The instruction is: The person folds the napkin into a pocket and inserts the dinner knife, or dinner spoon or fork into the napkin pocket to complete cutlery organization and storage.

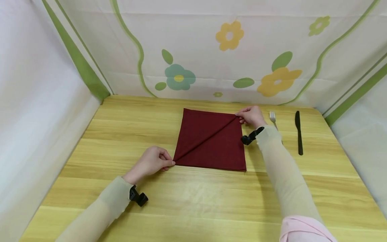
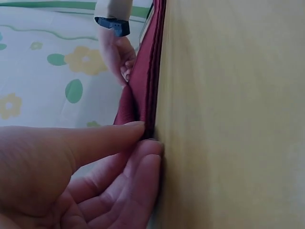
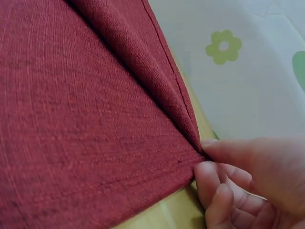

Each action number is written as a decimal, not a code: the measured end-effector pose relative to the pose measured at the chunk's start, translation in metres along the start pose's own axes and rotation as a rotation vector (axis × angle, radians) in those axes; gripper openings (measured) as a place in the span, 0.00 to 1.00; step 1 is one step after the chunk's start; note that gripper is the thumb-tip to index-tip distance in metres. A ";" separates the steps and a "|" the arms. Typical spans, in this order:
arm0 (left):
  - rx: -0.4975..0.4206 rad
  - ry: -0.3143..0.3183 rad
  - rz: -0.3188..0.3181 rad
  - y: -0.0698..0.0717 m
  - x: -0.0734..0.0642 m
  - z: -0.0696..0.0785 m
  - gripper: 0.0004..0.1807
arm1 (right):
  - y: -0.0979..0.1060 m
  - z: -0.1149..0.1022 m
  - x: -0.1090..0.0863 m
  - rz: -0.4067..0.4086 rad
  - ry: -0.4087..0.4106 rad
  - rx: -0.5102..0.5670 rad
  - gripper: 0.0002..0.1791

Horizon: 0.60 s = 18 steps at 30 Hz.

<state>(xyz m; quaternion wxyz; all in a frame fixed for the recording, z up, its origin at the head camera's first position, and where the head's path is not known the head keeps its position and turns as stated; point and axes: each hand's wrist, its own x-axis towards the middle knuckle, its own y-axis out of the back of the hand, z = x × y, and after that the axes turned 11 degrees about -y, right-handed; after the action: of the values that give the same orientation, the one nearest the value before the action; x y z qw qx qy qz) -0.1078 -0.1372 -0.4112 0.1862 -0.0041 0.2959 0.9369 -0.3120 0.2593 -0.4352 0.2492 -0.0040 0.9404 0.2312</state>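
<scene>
A dark red cloth napkin (image 1: 223,144), folded into a square, lies flat on the wooden table. A diagonal fold runs across it from the near left corner to the far right corner. My left hand (image 1: 152,162) pinches the near left corner between thumb and fingers; the left wrist view shows the napkin's stacked layers (image 2: 147,86) at that pinch. At the far right corner my right hand (image 1: 251,116) pinches the other end of the fold, and the right wrist view shows the rolled edge (image 3: 138,62) narrowing into those fingertips.
Right of the napkin lies a fork (image 1: 272,117), partly hidden by the right forearm. A black knife (image 1: 298,132) lies farther right. The wooden table (image 1: 193,208) meets a white flowered curtain (image 1: 205,50) at its back edge, with white fabric at both sides.
</scene>
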 end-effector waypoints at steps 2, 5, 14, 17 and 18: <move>0.016 -0.008 -0.003 0.001 0.002 0.001 0.07 | 0.000 0.002 -0.001 -0.005 0.021 0.000 0.18; 0.035 -0.032 0.027 0.001 0.004 0.003 0.12 | 0.004 0.004 -0.004 -0.046 0.053 0.010 0.22; 0.015 -0.176 0.214 0.019 0.037 0.010 0.18 | 0.025 0.006 -0.041 -0.183 0.164 0.017 0.33; 0.007 -0.189 0.239 0.029 0.058 0.014 0.16 | 0.026 0.010 -0.057 -0.191 0.237 -0.045 0.31; 0.003 -0.191 0.245 0.032 0.065 0.016 0.16 | 0.025 0.012 -0.063 -0.193 0.257 -0.071 0.31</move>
<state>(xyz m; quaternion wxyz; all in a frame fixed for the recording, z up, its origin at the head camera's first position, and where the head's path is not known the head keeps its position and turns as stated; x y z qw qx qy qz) -0.1783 -0.1299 -0.3881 0.0978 0.1215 0.2763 0.9483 -0.2540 0.2805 -0.4039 0.1477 -0.1328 0.9511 0.2367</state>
